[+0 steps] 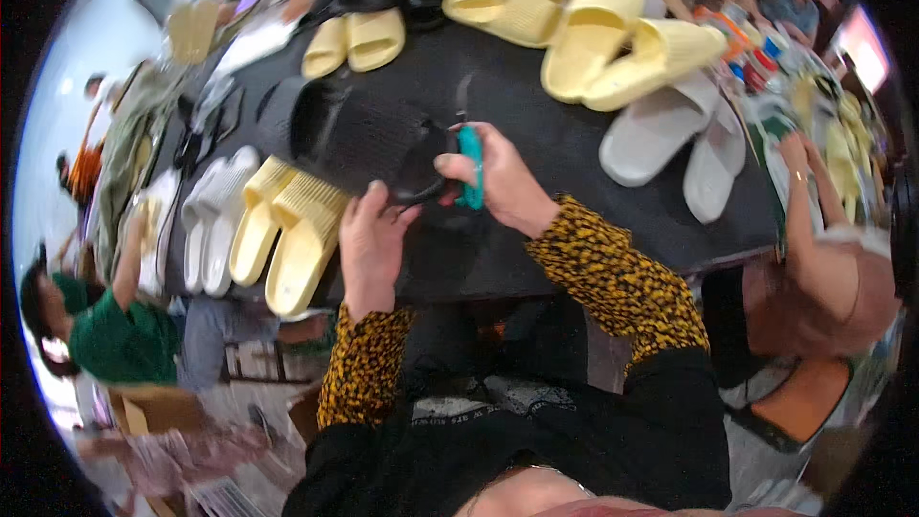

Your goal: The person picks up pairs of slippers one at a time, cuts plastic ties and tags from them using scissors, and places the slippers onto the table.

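Observation:
Out over the table lies a black slide sandal (383, 139), partly blurred against the dark tabletop. Its near edge is pinched by my left hand (373, 244), fingers curled and closed on it. My right hand (503, 177) is closed around a teal-handled cutting tool (470, 168), with a slim metal blade pointing away from me. The right thumb and fingers are close to the sandal's right end; whether they touch it I cannot tell. Yellow slides (304, 249) lie just left of my left hand, with grey slides (218, 220) beyond them.
On the black table (574, 239), more yellow slides (632, 48) pile up at the far right, above a light grey pair (670, 139). Another yellow pair (356, 41) sits at the back. People work along both sides; one in green (124, 330) is at the left.

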Motion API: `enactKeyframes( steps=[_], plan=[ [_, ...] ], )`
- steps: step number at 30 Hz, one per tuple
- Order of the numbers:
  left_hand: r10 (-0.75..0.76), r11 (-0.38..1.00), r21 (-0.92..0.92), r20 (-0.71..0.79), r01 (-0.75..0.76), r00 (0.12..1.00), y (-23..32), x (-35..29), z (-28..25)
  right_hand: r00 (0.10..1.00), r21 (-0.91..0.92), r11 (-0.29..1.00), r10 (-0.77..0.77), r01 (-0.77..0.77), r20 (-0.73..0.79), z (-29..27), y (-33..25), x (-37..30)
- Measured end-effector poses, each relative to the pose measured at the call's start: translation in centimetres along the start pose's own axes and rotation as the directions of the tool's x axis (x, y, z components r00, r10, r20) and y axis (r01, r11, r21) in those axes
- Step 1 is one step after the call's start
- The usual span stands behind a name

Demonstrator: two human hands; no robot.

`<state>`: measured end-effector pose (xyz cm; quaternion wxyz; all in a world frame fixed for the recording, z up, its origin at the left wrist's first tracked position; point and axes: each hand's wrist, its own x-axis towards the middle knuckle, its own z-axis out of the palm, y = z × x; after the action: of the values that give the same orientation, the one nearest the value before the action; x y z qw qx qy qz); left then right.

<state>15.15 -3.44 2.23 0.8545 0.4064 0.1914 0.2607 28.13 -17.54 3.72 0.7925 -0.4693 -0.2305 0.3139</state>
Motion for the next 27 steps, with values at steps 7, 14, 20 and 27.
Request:
enactKeyframes(
  steps=[7,14,20,27],
  plan=[
    [-0.014,1.0,-0.011,-0.057,0.014,0.998,-0.5,1.8,0.3,0.985,0.129,0.978,0.154,-0.163,0.078,-1.8,-0.2,0.0],
    [0.153,0.988,-0.006,0.03,-0.153,0.988,0.5,2.7,-0.4,0.978,0.333,0.919,0.205,-0.21,0.051,-2.6,0.0,0.8],
    [0.213,0.96,0.128,0.251,-0.25,0.944,1.4,-1.5,5.4,0.983,0.391,0.904,0.185,-0.174,0.01,-3.6,1.1,1.7],
    [-0.162,0.958,0.287,0.473,0.022,0.866,-1.0,-6.6,12.0,0.987,0.39,0.917,0.129,-0.081,-0.1,-4.9,-1.2,0.8]
  ],
)
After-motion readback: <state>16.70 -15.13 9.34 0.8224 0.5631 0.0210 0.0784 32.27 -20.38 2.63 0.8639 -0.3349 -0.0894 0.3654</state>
